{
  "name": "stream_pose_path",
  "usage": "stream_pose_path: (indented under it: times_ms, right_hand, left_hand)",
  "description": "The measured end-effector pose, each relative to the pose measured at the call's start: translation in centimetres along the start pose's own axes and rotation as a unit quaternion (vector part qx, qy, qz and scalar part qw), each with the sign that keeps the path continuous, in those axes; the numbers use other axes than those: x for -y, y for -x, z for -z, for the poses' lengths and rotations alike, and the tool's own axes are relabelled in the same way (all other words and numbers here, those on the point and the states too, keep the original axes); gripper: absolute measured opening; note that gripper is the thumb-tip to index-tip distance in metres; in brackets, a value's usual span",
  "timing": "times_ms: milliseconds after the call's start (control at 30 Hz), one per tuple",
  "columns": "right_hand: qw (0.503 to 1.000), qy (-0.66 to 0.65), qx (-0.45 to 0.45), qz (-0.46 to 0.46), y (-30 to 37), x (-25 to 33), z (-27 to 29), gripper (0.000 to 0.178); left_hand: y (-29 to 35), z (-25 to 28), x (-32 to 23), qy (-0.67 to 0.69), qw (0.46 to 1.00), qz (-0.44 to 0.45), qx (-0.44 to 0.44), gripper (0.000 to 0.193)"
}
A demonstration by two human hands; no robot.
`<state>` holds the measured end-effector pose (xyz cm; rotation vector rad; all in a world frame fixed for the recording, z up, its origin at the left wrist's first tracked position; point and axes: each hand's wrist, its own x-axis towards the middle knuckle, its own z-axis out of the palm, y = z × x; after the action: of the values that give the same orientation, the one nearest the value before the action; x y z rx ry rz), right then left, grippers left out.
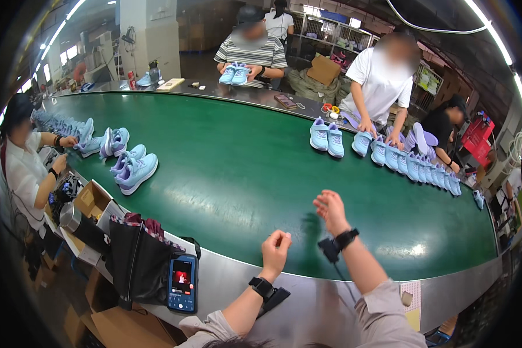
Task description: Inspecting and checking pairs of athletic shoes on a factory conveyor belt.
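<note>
Over the near part of the green conveyor belt (pixel 226 191), my left hand (pixel 276 250) is loosely closed, fingers curled in, and nothing shows in it. Farther forward and to the right, my right hand (pixel 330 211) is raised above the belt with its fingers apart and bent a little, holding nothing. Neither hand touches a shoe. Closest to my right hand is a pair of light blue sneakers (pixel 327 139) with lilac lining, standing farther up the belt. More blue sneakers (pixel 136 173) stand in pairs on the left. Dark devices are strapped to both my wrists.
A phone (pixel 182 282) with a lit screen leans by a black bag (pixel 139 261) on the metal edge. Beside them are a steel flask (pixel 81 223) and cardboard box (pixel 93 200). Across the belt, co-workers handle shoes; a long row of sneakers (pixel 412 166) stands at right.
</note>
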<state>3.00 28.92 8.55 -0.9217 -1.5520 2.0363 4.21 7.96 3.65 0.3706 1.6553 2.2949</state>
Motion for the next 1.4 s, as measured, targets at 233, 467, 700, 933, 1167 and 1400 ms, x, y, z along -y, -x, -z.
stream_pose_path:
  times_ms: [233, 467, 700, 933, 1167, 1400]
  right_hand:
    - [0.988, -0.085, -0.122, 0.051, -20.7, 2.8, 2.1, 0.042]
    - [0.969, -0.089, -0.217, 0.076, -29.7, 1.8, -4.4, 0.073]
    - [0.951, 0.001, -0.305, 0.047, -31.4, 2.2, -4.4, 0.074]
    - [0.959, 0.257, -0.119, 0.021, -16.5, 3.3, -0.4, 0.046]
    - [0.75, 0.604, 0.068, 0.26, 8.1, 14.3, 1.8, 0.029]
    - [0.72, 0.568, 0.325, 0.231, 21.5, 15.9, 3.4, 0.028]
  left_hand:
    - [-0.1, -0.2, 0.4, -0.049, 0.998, 0.017, 0.042, 0.024]
    - [-0.4, -0.1, -1.7, -0.131, 0.988, 0.022, 0.074, 0.015]
    - [-0.2, -0.6, -1.9, -0.13, 0.989, 0.022, 0.072, 0.014]
    - [0.0, -0.2, -0.5, -0.174, 0.982, 0.002, 0.068, 0.022]
    - [-0.1, 0.2, 1.3, -0.045, 0.991, 0.011, -0.125, 0.023]
    - [4.8, 1.9, -12.6, -0.03, 0.995, -0.052, -0.078, 0.032]
